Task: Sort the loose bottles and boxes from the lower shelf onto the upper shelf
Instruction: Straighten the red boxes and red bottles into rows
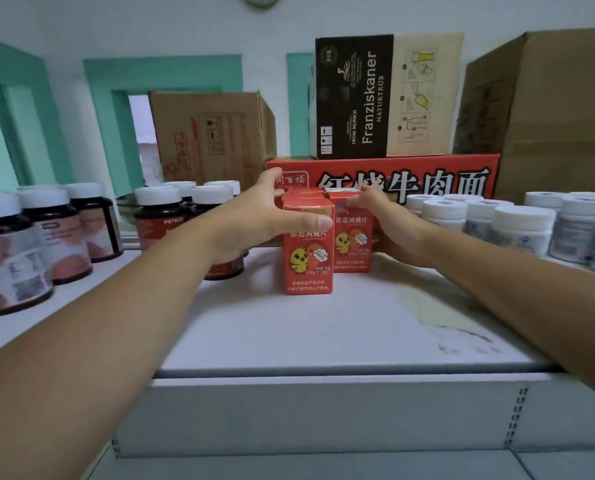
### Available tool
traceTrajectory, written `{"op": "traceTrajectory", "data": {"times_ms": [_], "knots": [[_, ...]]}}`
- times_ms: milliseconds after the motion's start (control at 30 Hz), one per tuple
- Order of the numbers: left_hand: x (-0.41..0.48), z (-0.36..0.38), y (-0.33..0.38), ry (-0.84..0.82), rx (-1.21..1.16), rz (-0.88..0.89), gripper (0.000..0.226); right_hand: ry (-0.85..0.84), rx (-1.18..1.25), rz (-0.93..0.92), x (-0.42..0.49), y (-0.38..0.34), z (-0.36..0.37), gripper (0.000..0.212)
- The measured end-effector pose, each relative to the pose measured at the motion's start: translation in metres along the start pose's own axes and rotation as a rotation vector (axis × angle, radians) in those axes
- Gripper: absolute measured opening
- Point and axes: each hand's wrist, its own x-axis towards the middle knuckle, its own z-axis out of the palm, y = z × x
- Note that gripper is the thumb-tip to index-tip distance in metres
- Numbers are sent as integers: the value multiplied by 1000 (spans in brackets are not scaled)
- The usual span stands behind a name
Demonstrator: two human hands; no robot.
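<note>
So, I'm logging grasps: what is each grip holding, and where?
Left grip holds the front box near its top, thumb across the face. Right grip holds the rear box at its upper right edge.

Black carton point(355, 98) read "Franziskaner NATURTRÜB, FROM MUNICH"; red carton point(403, 183) beneath it showed "红烧牛肉面"; small red boxes point(308, 265) carried "珍迪消食片"; dark bottle point(157, 220), "PIETR…".

Red boxes point(308, 258): were smooth printed card with a faint sheen.
Dark bottles point(60, 237), left of frame: had glossy dark bodies, glass or plastic unclear, with matt white caps.
White bottles point(517, 233), right of frame: looked like matt white plastic.
Shelf point(323, 327): was smooth pale painted metal, with a rough yellowish patch towards the right.
Brown cartons point(213, 133), upper frame: were matt cardboard.
Red carton point(427, 171): had a glossier print.
</note>
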Motion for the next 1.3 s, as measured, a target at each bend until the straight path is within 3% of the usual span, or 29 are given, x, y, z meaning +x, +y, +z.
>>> {"op": "traceTrajectory", "data": {"times_ms": [67, 200, 433, 933, 1100, 1300], "knots": [[1, 2, -3, -17, -30, -25, 124, -34, 6, 13, -2, 1, -2, 39], [-1, 9, -7, -100, -35, -84, 113, -25, -29, 13, -2, 2, 3, 63], [5, 10, -21, -152, -78, -64, 110, -2, -72, -4, -1, 3, 8, 59], [7, 16, -26, -98, 2, -32, 99, 11, -152, 1, 0, 4, 10, 79], [6, 17, -24, -76, 8, -42, 98, 9, -150, 1, 5, 7, 8, 68], [4, 18, -23, -68, 4, -61, 107, 4, -145, 1, 4, 6, 8, 74]]}}
